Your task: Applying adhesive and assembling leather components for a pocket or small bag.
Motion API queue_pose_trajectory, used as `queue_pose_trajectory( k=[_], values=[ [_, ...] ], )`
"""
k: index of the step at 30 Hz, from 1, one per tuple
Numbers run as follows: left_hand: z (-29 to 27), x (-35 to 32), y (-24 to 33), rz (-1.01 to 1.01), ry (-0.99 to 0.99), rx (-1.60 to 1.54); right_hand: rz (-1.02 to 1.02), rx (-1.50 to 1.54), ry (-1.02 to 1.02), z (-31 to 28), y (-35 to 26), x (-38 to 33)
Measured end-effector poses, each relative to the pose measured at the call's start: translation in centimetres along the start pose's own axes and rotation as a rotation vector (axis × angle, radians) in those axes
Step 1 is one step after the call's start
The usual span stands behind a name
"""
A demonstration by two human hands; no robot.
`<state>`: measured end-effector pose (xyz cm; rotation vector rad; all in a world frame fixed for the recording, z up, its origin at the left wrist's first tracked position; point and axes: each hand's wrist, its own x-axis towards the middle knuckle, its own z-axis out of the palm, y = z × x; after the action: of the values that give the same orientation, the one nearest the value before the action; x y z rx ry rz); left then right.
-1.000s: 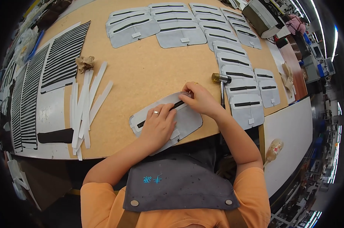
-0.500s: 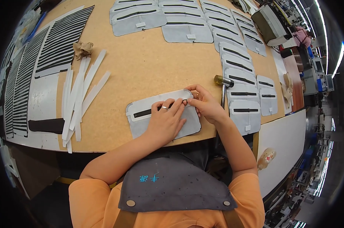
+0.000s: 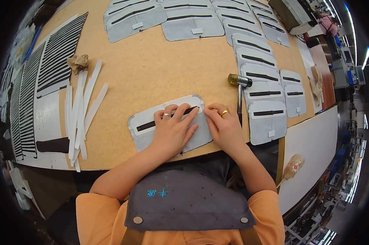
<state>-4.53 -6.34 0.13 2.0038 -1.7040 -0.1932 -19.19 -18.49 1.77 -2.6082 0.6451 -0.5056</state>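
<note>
A grey fabric panel with rounded corners lies at the table's front edge, slightly tilted. Across its upper part runs a pale strip bearing a black zipper-like band. My left hand rests flat on the panel with fingers apart, fingertips along the black band. At the panel's right edge, my right hand has its fingers bent and drawn together. Whatever those fingertips hold is too small to tell. Part of the band is hidden under my left hand.
Rows of similar grey panels line the right and far side. A hammer lies right of my hands. To the left are white strips, crumpled brown paper and black-striped sheets. A bottle lies on the white side board.
My right hand has drawn back from the band's right end to the panel's edge, its fingers curling more. My left hand still presses on the panel. The whole view has shifted slightly.
</note>
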Motion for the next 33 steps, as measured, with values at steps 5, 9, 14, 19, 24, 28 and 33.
queue_pose_trajectory(
  k=[5,9,14,19,24,28,33],
  values=[
    [-0.1,0.3,0.0,0.035,0.027,0.064,-0.072,-0.133,0.035,0.2,-0.2,-0.3],
    [-1.2,0.3,-0.8,0.002,0.007,-0.036,-0.089,-0.195,0.021,0.1,-0.3,-0.4],
    [-6.8,-3.5,-6.0,-0.338,0.089,-0.001,-0.035,-0.082,0.035,-0.3,-2.8,0.3],
    [-7.1,-5.5,-7.2,-0.434,0.033,-0.234,-0.243,0.281,-0.102,3.7,-8.0,1.2],
    [-6.8,-5.3,-7.3,-0.475,0.028,-0.396,-0.354,0.182,-0.131,6.6,-9.4,1.8],
    [-6.5,-5.1,-6.8,-0.548,0.100,-0.739,-0.350,0.180,-0.111,6.8,-9.5,1.9],
    [-6.2,-5.1,-6.6,-0.588,0.203,-0.935,-0.303,0.227,-0.117,7.0,-9.2,2.2]
  ],
)
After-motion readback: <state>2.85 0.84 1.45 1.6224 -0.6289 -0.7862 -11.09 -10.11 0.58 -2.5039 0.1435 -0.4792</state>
